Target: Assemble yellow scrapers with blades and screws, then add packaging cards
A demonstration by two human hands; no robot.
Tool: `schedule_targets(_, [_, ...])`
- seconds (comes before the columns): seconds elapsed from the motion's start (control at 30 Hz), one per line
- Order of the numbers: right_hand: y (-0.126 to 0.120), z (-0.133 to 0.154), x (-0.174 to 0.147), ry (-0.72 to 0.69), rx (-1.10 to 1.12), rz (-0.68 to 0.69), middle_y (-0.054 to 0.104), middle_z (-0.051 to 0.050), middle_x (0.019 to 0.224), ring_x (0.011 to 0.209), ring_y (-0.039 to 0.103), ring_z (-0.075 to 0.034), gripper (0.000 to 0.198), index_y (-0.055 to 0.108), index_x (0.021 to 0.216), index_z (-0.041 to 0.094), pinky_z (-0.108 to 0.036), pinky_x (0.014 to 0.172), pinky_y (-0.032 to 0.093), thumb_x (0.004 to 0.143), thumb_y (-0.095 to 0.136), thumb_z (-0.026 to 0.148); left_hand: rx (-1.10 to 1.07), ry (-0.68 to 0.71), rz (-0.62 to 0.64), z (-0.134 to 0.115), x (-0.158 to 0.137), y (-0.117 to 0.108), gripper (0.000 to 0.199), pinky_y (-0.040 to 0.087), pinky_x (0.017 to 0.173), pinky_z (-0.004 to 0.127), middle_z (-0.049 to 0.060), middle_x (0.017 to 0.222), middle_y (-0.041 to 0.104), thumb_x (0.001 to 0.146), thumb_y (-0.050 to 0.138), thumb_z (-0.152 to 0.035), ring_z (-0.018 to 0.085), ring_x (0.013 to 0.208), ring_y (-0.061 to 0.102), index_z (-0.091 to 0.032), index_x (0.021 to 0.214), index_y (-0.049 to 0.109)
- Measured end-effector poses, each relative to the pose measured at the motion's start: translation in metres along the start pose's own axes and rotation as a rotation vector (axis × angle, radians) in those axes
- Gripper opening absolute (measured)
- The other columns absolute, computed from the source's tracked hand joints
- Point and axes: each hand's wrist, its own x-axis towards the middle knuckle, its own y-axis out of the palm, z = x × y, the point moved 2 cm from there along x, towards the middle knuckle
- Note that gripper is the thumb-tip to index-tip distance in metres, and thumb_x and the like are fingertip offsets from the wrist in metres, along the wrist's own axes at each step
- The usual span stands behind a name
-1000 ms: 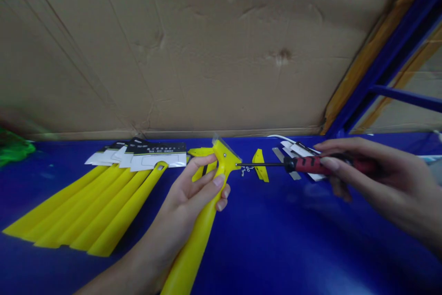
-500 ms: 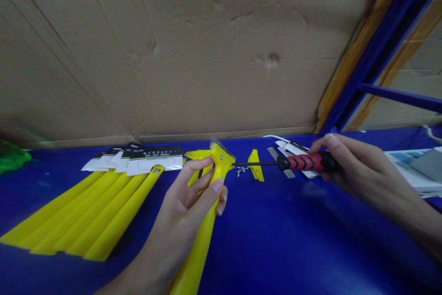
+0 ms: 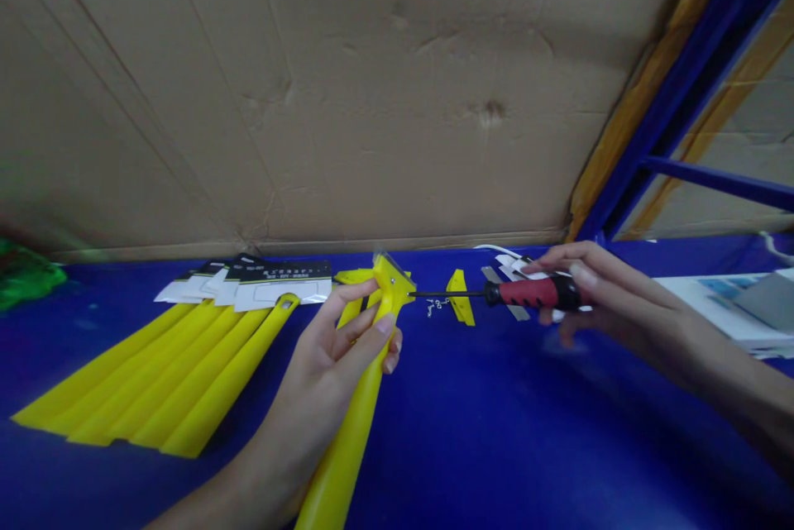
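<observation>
the person's left hand [image 3: 347,340] is gripping a long-handled yellow plastic tool [image 3: 338,464] just below its flared head, thumb and fingers curling around it. the right hand [image 3: 595,290] is gripping a red-and-black screwdriver [image 3: 527,293] at its rear end, some fingers stretching forward and blurring. the yellow tool is hanging above a glossy blue surface [image 3: 471,439], its long axis slanting from lower left to upper right, head pointing away from the person. the screwdriver is running nearly level, its tip pointing left at the head's right corner. near it, small silver screws [image 3: 430,307] and a yellow wedge-shaped piece [image 3: 460,298] are lying loose. farther left, fanned yellow plastic handles [image 3: 155,373] are resting with black-and-white printed cards [image 3: 285,286] at their far ends. beyond, a creased brown cardboard wall [image 3: 372,100] is standing, a blue frame post [image 3: 657,116] slanting at right. compared with half a second ago, the right hand's fingers are reaching farther along the screwdriver, and its black arrow marks are sitting lower.
</observation>
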Motion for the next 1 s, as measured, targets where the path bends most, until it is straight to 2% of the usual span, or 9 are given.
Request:
schedule_targets(0.1, [-0.001,0.002,0.001,-0.064,0.057,0.015,0.077,-0.004,0.100,0.078,0.073,-0.020,0.035,0.065,0.113,0.030,-0.030,0.067,0.059,0.085,0.080,0.045,0.003,-0.005,-0.004,-0.003,0.000,-0.001,0.050,0.037,0.053,0.019,-0.003,0.066,0.071,0.080,0.083,-0.034,0.009,0.055,0.058,-0.022,0.117,0.052])
schedule_targets(0.2, [0.000,0.007,0.003,-0.111,0.016,-0.061,0.063,0.003,0.060,0.044,0.058,-0.014,0.034,0.064,0.093,0.025,-0.023,0.042,0.045,0.092,0.068,0.058,0.019,-0.007,0.031,-0.004,-0.003,0.002,0.049,0.040,0.055,0.021,-0.002,0.066,0.071,0.080,0.083,-0.036,0.011,0.056,0.059,-0.022,0.116,0.052])
schedule_targets(0.27, [0.001,0.008,0.004,-0.065,-0.056,-0.100,0.055,0.005,0.051,0.035,0.046,-0.011,0.044,0.062,0.087,0.023,-0.022,0.034,0.035,0.094,0.059,0.066,0.022,-0.007,0.043,-0.005,-0.005,0.004,0.048,0.041,0.055,0.022,-0.002,0.064,0.070,0.078,0.083,-0.035,0.011,0.056,0.059,-0.021,0.114,0.053])
schedule_targets(0.47, [-0.002,0.009,-0.002,-0.070,0.010,0.020,0.075,-0.002,0.090,0.079,0.073,-0.022,0.038,0.062,0.120,0.028,-0.031,0.066,0.059,0.089,0.076,0.046,0.031,-0.006,-0.005,-0.002,-0.001,0.000,0.050,0.041,0.054,0.022,-0.001,0.067,0.072,0.079,0.084,-0.035,0.012,0.056,0.060,-0.022,0.116,0.053])
schedule_targets(0.57, [-0.002,0.010,-0.002,-0.110,-0.053,-0.011,0.066,0.002,0.068,0.053,0.062,-0.015,0.029,0.063,0.107,0.026,-0.025,0.048,0.048,0.093,0.070,0.051,0.052,-0.032,0.001,-0.001,-0.001,-0.002,0.051,0.041,0.053,0.022,-0.001,0.068,0.073,0.080,0.084,-0.036,0.012,0.057,0.061,-0.022,0.118,0.053])
schedule_targets(0.67, [0.000,0.009,-0.001,-0.041,-0.115,-0.059,0.056,0.005,0.056,0.036,0.043,-0.010,0.040,0.064,0.097,0.025,-0.022,0.034,0.030,0.099,0.054,0.063,0.045,-0.007,0.003,-0.001,-0.001,-0.001,0.050,0.043,0.055,0.023,0.000,0.066,0.072,0.079,0.085,-0.036,0.013,0.057,0.061,-0.022,0.115,0.053])
schedule_targets(0.8, [0.001,0.008,-0.002,-0.029,-0.023,-0.009,0.076,-0.004,0.093,0.066,0.070,-0.017,0.037,0.065,0.119,0.028,-0.027,0.056,0.056,0.095,0.066,0.056,0.018,0.007,0.016,-0.001,0.001,-0.003,0.048,0.045,0.057,0.023,0.000,0.067,0.073,0.079,0.085,-0.033,0.012,0.056,0.062,-0.023,0.112,0.052])
schedule_targets(0.87, [0.001,0.009,-0.004,-0.077,0.029,0.004,0.077,-0.004,0.109,0.080,0.074,-0.019,0.040,0.065,0.122,0.030,-0.029,0.068,0.060,0.088,0.078,0.047,0.010,0.001,0.000,-0.001,0.002,-0.004,0.048,0.044,0.056,0.023,0.000,0.067,0.073,0.079,0.085,-0.033,0.012,0.055,0.061,-0.023,0.112,0.052])
schedule_targets(1.0, [0.003,0.012,-0.002,-0.093,-0.006,-0.080,0.063,0.003,0.058,0.041,0.056,-0.012,0.033,0.065,0.094,0.024,-0.022,0.039,0.044,0.093,0.068,0.057,0.029,-0.011,0.007,0.000,-0.002,0.000,0.044,0.043,0.057,0.023,-0.001,0.066,0.071,0.081,0.083,-0.031,0.012,0.056,0.060,-0.023,0.112,0.053])
